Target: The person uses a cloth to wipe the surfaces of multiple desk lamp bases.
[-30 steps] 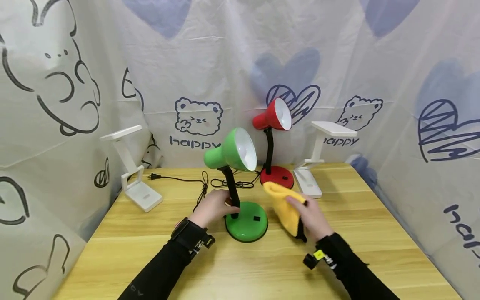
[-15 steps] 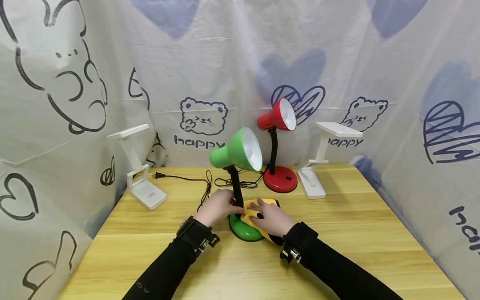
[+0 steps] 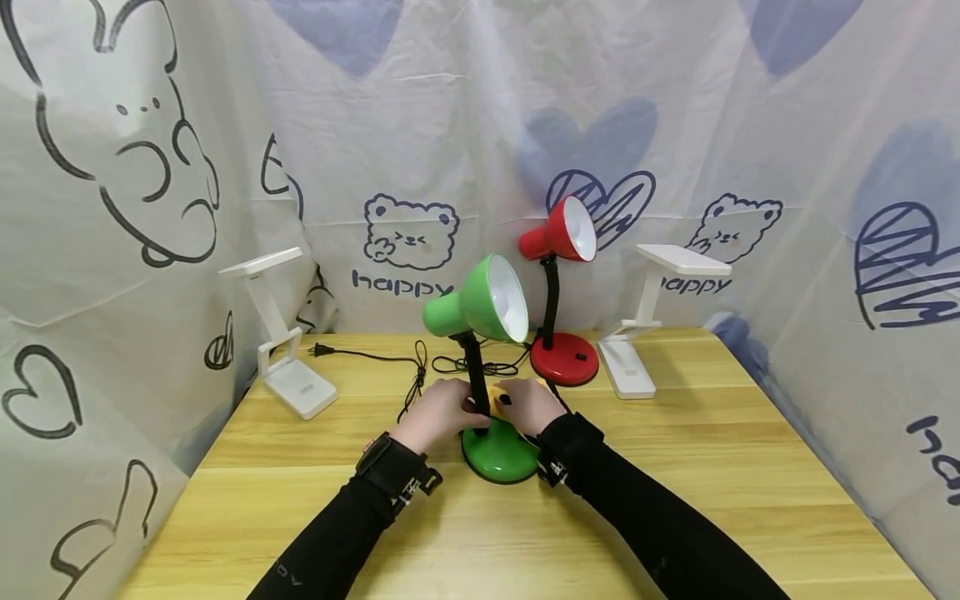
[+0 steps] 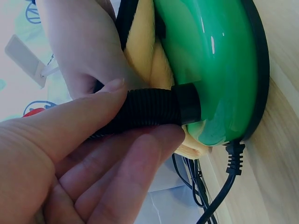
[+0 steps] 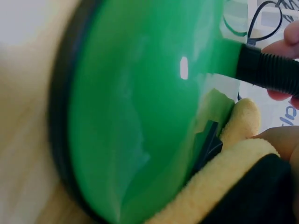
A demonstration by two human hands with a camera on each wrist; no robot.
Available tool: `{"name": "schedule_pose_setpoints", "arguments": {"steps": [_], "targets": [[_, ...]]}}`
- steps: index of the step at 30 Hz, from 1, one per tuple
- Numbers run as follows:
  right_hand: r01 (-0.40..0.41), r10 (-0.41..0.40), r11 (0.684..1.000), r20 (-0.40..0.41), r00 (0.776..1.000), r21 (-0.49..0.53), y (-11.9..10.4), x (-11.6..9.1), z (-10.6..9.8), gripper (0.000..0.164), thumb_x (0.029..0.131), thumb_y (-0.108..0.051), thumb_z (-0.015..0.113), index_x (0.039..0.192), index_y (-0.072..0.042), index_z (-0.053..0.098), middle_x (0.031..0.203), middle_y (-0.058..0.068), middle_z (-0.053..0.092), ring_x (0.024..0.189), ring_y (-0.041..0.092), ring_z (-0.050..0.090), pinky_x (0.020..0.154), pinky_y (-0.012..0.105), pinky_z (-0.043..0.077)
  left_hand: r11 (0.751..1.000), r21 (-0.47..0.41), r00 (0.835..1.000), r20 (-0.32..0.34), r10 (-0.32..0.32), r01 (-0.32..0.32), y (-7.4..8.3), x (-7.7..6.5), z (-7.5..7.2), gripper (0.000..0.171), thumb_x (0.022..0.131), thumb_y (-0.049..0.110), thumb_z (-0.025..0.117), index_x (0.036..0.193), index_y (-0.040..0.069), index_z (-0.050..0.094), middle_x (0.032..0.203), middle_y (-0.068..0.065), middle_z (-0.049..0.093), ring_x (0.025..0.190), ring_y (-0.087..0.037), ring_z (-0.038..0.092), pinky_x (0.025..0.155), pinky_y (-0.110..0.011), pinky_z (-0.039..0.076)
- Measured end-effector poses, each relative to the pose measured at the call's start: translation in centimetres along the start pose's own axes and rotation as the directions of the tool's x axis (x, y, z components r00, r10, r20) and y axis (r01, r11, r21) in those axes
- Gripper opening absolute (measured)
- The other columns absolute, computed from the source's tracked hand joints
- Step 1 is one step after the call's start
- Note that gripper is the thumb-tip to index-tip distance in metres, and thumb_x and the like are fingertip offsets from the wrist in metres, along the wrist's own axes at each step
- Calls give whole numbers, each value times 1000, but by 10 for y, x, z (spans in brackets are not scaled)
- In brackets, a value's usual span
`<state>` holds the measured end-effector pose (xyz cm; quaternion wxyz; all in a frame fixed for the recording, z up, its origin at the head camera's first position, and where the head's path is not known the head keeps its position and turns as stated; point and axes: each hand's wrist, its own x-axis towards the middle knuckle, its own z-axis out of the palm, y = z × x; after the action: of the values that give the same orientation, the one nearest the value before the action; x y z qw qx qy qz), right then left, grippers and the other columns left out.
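A pale sheet (image 3: 480, 133) printed with blue hearts and cartoon bears hangs behind your light wood-grain counter (image 3: 705, 500). Along the back, the red gooseneck desk lamp (image 3: 564, 360) stands between two white folding lamps (image 3: 302, 389) (image 3: 627, 371). The green, round-based gooseneck desk lamp (image 3: 501, 454) stands upright nearer to you, between your hands. Your left hand (image 3: 438, 414) holds its black ribbed neck (image 4: 152, 107) low down, thumb on one side and fingers on the other. Your right hand (image 3: 531, 406) has the yellow plush cloth with black edging (image 5: 224, 182) against the base; you cannot tell how those fingers bend, as they are partly hidden. The head view gives you only a sliver of the cloth, while both wrist views show it folded along the base. Your right wrist view reveals the black rocker switch (image 5: 205, 148), and your left shows the black power cord (image 4: 229, 179) entering the base.
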<state>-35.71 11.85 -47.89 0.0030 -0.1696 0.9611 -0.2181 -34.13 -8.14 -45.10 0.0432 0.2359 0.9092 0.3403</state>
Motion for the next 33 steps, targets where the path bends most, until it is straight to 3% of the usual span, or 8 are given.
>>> {"name": "schedule_pose_setpoints", "arguments": {"steps": [4,8,12,17,21,26,33], "targets": [[13,-14,1000,27,1000,12,0,-4,1,38,101,-23,61,137,-11,63,129,11,70,115,27,69,97,42,55,1000,7,1000,1,0,0,1,0,0,24,84,28,82,101,13,75,92,-2,78,79,-11,73,73,-29,59],[65,-66,998,47,997,14,-2,-19,-2,47,101,-25,62,142,-4,57,142,18,61,133,34,58,106,46,50,1000,22,1000,-2,-2,2,2,1,0,23,85,29,81,101,14,75,92,-1,78,80,-12,73,73,-29,59],[93,-91,996,91,992,-12,-7,-36,-7,51,100,-27,63,145,-4,54,150,23,52,137,36,53,109,48,48,1000,23,1000,-8,-11,11,2,1,1,21,85,29,81,98,14,75,91,-1,78,80,-12,73,73,-29,59],[145,-134,986,127,983,-83,-18,-61,-11,47,100,-28,63,141,-6,58,146,22,55,129,35,60,104,48,52,999,12,999,-10,-34,34,2,1,1,21,85,29,81,98,13,75,92,-2,78,81,-13,73,73,-30,59],[232,-214,958,119,970,-167,-27,-79,-11,42,98,-29,66,134,-7,64,136,16,62,114,28,68,96,42,56,999,18,999,-13,-44,45,2,0,0,21,84,30,82,96,13,75,91,-2,77,81,-13,73,73,-31,59],[278,-259,942,121,958,-188,-39,-97,-10,38,98,-30,66,129,-9,65,130,8,65,102,21,70,89,36,58,999,4,999,-7,-43,44,2,-1,-1,23,84,33,82,95,14,74,89,-1,77,79,-12,72,71,-29,58],[259,-222,952,215,951,-163,-57,-108,-4,46,100,-36,63,141,-17,60,147,8,58,131,30,60,107,44,50,999,-9,999,-4,-52,52,4,-2,0,21,84,31,82,95,15,74,89,0,77,77,-11,72,69,-28,58]]}}
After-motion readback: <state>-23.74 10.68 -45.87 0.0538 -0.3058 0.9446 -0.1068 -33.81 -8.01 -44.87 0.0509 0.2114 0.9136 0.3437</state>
